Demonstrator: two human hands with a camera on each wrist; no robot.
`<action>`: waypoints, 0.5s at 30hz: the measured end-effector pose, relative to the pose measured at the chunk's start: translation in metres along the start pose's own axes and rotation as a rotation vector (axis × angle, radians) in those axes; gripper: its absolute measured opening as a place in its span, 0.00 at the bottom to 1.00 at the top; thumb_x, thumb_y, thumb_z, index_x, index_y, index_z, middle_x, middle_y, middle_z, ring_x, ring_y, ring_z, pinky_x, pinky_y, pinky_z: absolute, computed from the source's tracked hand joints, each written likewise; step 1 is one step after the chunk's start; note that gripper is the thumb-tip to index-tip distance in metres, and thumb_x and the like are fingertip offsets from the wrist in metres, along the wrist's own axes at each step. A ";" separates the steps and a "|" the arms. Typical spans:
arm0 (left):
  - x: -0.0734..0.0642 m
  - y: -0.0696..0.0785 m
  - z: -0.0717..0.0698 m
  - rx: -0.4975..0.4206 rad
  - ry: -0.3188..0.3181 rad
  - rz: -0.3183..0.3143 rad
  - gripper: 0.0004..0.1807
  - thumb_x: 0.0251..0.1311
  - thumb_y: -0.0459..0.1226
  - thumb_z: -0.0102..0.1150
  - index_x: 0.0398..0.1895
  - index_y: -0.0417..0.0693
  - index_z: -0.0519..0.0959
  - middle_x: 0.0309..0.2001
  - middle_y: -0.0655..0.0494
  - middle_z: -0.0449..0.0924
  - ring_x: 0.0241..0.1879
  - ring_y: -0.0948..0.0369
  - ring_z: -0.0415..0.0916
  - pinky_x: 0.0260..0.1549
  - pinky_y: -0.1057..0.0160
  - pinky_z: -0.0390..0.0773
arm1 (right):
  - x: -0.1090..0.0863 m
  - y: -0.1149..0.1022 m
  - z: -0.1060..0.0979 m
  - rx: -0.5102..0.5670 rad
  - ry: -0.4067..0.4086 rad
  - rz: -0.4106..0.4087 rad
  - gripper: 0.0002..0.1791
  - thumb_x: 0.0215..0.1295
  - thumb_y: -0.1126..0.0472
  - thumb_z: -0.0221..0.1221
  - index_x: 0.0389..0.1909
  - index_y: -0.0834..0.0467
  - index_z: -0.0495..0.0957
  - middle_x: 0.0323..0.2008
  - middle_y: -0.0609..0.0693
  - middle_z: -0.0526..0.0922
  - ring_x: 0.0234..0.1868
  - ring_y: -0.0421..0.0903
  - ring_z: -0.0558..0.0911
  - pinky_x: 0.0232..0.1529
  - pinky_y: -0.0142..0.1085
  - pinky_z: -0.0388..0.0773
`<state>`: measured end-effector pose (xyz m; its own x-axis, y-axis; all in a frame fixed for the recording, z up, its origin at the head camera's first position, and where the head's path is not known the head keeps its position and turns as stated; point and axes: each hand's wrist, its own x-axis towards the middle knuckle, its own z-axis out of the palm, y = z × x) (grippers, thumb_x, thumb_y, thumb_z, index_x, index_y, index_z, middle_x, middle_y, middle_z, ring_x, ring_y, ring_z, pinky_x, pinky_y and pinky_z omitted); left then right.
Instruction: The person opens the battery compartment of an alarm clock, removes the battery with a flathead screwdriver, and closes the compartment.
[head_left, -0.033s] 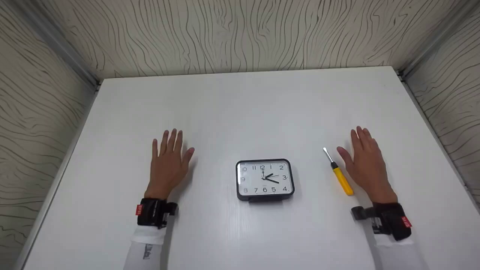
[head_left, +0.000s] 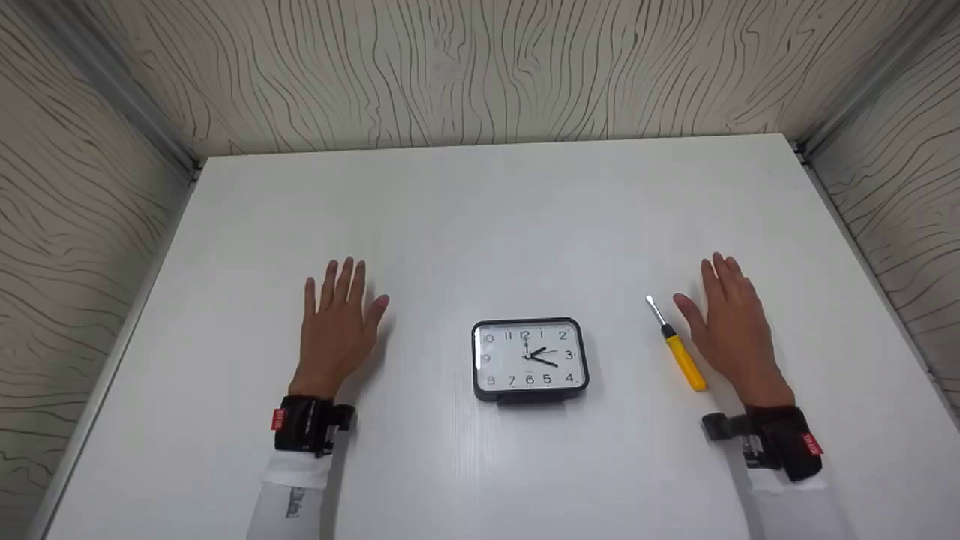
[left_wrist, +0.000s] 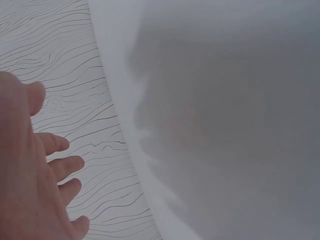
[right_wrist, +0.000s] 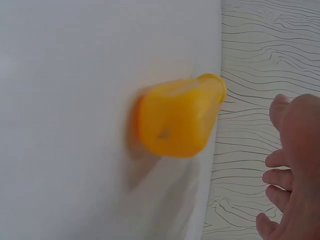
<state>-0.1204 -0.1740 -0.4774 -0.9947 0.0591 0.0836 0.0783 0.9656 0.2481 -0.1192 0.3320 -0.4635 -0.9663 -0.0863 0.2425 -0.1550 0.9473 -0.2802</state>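
Note:
A black-framed alarm clock (head_left: 530,358) with a white dial lies face up on the white table (head_left: 465,225), between the two hands. The left hand (head_left: 335,334) is to the clock's left, palm down with fingers spread and nothing in its grasp. On the other side, the right hand (head_left: 731,330) is also palm down with its fingers extended, holding nothing. Just left of its thumb lies a screwdriver (head_left: 684,361) with a yellow handle and a metal shaft pointing away. The handle's end (right_wrist: 172,120) looms large in the right wrist view, apart from the fingers.
Walls with a wavy wood-grain pattern (head_left: 450,75) enclose the table at the back and both sides. Each wrist wears a black strap (head_left: 304,425) with a small camera mount.

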 end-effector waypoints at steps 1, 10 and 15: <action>0.000 0.000 0.000 0.001 -0.002 0.001 0.37 0.73 0.57 0.34 0.77 0.46 0.49 0.78 0.47 0.48 0.78 0.50 0.39 0.75 0.43 0.37 | -0.001 0.000 0.000 0.002 0.003 -0.001 0.37 0.73 0.48 0.50 0.72 0.69 0.55 0.72 0.69 0.57 0.74 0.65 0.54 0.74 0.59 0.50; -0.008 0.018 -0.001 0.011 0.012 0.052 0.37 0.72 0.57 0.36 0.77 0.46 0.51 0.78 0.47 0.48 0.78 0.49 0.40 0.75 0.44 0.37 | -0.009 -0.020 -0.002 0.071 -0.025 -0.036 0.39 0.72 0.48 0.53 0.73 0.68 0.54 0.73 0.67 0.55 0.75 0.64 0.52 0.74 0.59 0.49; -0.015 0.085 0.008 -0.093 -0.114 0.304 0.40 0.69 0.62 0.38 0.77 0.51 0.52 0.78 0.50 0.48 0.77 0.51 0.44 0.76 0.46 0.43 | -0.019 -0.064 0.010 0.295 -0.329 -0.137 0.51 0.61 0.37 0.60 0.77 0.55 0.47 0.77 0.57 0.50 0.77 0.57 0.52 0.73 0.57 0.53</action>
<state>-0.0998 -0.0907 -0.4651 -0.9255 0.3741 0.0599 0.3730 0.8722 0.3163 -0.0926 0.2703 -0.4597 -0.9392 -0.3433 0.0020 -0.2921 0.7960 -0.5302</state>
